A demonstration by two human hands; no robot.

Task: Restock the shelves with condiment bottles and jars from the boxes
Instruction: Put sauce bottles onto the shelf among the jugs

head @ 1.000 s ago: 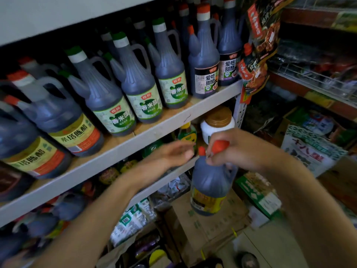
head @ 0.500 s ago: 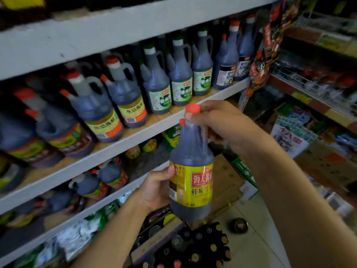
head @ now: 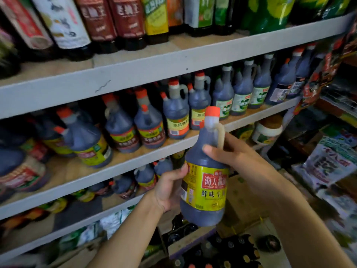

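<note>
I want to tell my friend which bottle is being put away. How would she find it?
Start at the grey middle shelf lined with dark handled bottles. In front of it, both hands hold up one dark bottle. It is the only one off the shelves, with an orange-red cap and a big yellow label bearing a red panel.

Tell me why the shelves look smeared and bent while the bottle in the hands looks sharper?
Head view: motion blur smears the shelf bottles at left and the packets at right; the held soy sauce bottle, gripped by the left hand and right hand, reads sharper; the wide lens bows the shelf edge; lighting is dim and even, without glare.
</note>
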